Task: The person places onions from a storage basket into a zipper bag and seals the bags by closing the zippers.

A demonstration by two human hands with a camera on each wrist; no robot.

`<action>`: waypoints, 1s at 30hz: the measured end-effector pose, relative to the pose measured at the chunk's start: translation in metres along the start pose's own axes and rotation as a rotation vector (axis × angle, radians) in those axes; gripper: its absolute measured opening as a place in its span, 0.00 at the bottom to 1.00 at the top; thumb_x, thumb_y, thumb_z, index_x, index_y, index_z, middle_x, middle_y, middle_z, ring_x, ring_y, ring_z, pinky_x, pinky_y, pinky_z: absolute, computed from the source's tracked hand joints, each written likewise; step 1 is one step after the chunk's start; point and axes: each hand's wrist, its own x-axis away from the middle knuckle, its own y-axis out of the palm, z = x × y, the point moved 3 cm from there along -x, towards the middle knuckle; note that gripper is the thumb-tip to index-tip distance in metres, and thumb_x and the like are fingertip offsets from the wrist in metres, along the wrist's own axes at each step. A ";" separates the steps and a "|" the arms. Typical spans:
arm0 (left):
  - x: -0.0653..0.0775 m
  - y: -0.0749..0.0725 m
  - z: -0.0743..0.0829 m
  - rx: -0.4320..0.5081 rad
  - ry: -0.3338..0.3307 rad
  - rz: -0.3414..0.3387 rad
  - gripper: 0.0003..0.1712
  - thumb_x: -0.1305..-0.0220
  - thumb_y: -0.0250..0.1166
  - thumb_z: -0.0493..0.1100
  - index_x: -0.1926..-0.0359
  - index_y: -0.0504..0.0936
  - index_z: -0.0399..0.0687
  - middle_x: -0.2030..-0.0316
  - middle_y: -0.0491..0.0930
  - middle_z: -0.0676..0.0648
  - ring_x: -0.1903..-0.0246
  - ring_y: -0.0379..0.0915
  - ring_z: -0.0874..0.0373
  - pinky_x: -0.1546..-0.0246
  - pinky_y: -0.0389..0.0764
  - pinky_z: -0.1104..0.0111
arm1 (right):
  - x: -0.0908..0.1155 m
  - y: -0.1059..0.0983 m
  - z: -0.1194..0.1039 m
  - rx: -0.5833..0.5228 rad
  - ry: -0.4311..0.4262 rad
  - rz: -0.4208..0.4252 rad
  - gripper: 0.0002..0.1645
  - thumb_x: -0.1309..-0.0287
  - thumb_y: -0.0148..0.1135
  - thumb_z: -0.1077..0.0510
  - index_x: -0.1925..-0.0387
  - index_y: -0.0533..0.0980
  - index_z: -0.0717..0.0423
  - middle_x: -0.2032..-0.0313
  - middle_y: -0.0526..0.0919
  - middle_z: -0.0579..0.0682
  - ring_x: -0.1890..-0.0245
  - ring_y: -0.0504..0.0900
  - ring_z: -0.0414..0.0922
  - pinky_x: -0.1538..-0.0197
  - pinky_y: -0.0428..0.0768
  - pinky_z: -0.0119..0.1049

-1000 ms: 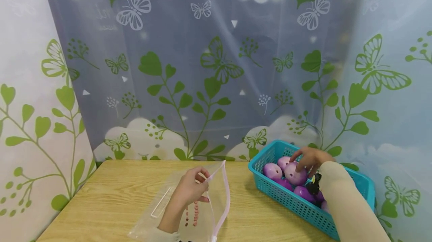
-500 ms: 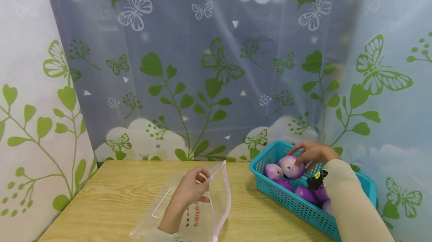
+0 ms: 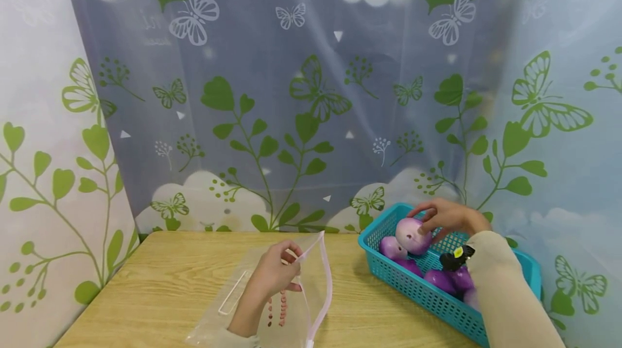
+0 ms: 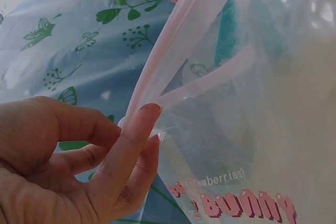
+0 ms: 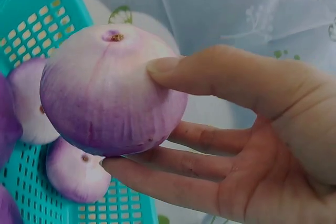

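My left hand (image 3: 277,272) pinches the opening edge of a clear zip bag (image 4: 252,145), which has a pink zip strip and pink "Bunny" lettering. The bag's mouth gapes toward the right. Over the far end of a turquoise basket (image 3: 423,297), my right hand (image 3: 449,217) holds a purple-and-white onion (image 5: 105,98). The right wrist view shows the thumb on its upper side and fingers beneath. Below it, several more onions lie in the basket, among them a pale one (image 3: 392,248) and a deep purple one (image 3: 439,280). The right forearm hides part of the basket.
A wood-grain table (image 3: 160,267) carries the bag and, at the right, the basket with its raised perforated walls. Behind the table hangs a curtain (image 3: 272,121) printed with leaves and butterflies; it also runs along both sides.
The right hand has taken hold of the onion and raised it from among the others, shifting slightly up and left. The left hand and the bag stay in place.
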 end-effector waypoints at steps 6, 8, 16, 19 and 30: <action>0.000 0.000 0.000 0.008 -0.001 0.007 0.09 0.31 0.59 0.29 0.51 0.76 0.36 0.60 0.75 0.38 0.64 0.78 0.50 0.74 0.93 0.60 | -0.002 0.006 -0.018 0.003 -0.064 -0.003 0.32 0.38 0.70 0.63 0.34 0.72 0.65 0.37 0.69 0.77 0.50 0.84 0.54 0.52 0.93 0.51; 0.000 0.000 0.000 0.010 0.000 0.010 0.09 0.32 0.60 0.29 0.51 0.76 0.36 0.60 0.75 0.38 0.64 0.78 0.50 0.74 0.93 0.60 | -0.003 0.009 -0.024 0.007 -0.084 -0.002 0.32 0.38 0.70 0.63 0.34 0.73 0.65 0.37 0.70 0.76 0.51 0.85 0.52 0.53 0.93 0.51; 0.000 0.000 0.002 0.018 0.005 0.028 0.08 0.32 0.60 0.29 0.52 0.77 0.36 0.61 0.75 0.39 0.65 0.79 0.50 0.74 0.93 0.60 | -0.006 0.025 -0.049 0.056 -0.130 0.010 0.32 0.39 0.71 0.62 0.34 0.74 0.60 0.36 0.72 0.73 0.53 0.86 0.51 0.52 0.93 0.49; 0.000 -0.001 0.002 0.018 0.007 0.035 0.09 0.32 0.60 0.29 0.53 0.77 0.36 0.61 0.75 0.38 0.65 0.80 0.49 0.74 0.92 0.61 | -0.006 0.033 -0.059 0.085 -0.161 0.008 0.31 0.40 0.71 0.62 0.34 0.76 0.58 0.37 0.73 0.72 0.49 0.84 0.54 0.53 0.93 0.50; 0.000 0.000 0.002 0.009 0.000 0.038 0.09 0.32 0.61 0.29 0.52 0.77 0.37 0.61 0.76 0.38 0.65 0.80 0.50 0.74 0.92 0.61 | -0.011 0.077 -0.095 0.150 -0.301 -0.054 0.28 0.42 0.72 0.61 0.39 0.80 0.54 0.41 0.79 0.62 0.49 0.87 0.54 0.52 0.91 0.42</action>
